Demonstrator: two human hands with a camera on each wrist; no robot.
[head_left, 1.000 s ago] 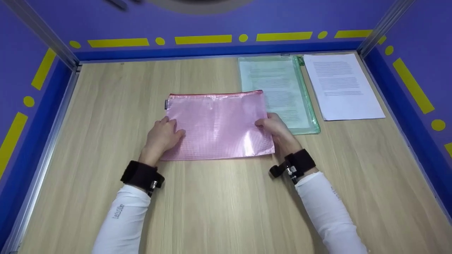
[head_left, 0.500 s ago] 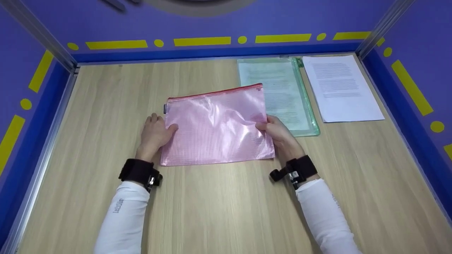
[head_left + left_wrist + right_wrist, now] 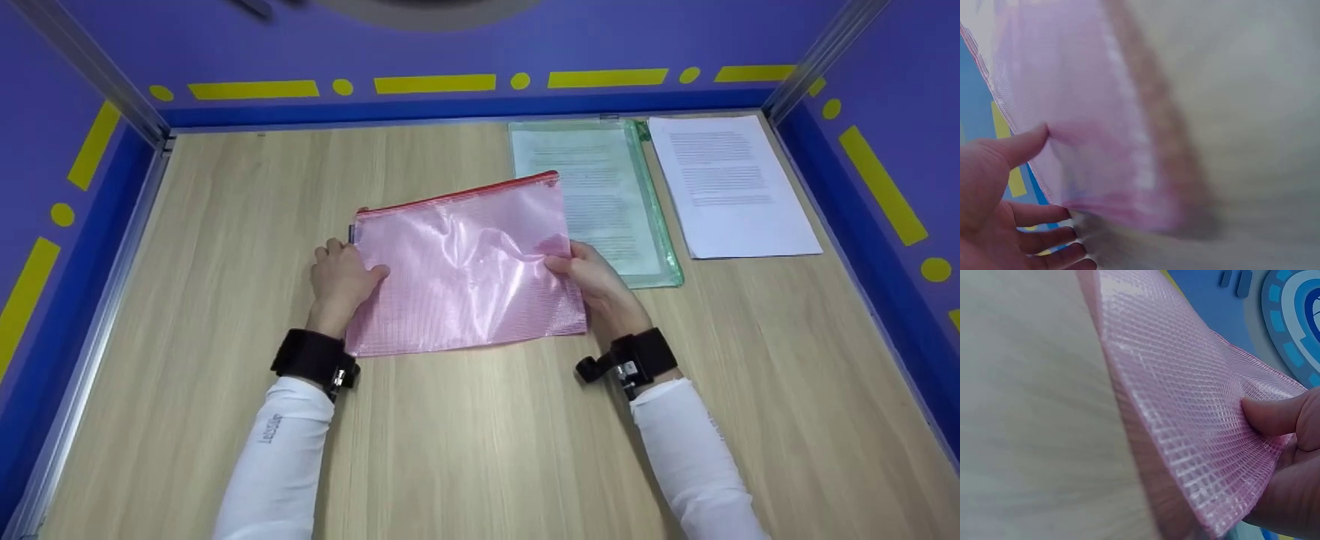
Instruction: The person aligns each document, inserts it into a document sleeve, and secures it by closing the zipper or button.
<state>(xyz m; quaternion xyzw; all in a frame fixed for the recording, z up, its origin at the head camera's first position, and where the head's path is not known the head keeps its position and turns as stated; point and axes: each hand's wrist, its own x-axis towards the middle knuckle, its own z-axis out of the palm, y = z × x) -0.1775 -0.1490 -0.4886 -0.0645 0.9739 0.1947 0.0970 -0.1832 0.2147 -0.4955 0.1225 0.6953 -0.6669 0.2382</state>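
On the table (image 3: 225, 225), one pink pouch (image 3: 465, 262), one green pouch (image 3: 600, 187), one sheet (image 3: 727, 184).

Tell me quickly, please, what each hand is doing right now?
Left hand: holds the left edge of the pink mesh pouch, thumb on top.
Right hand: pinches the pouch's right edge, lifting it.
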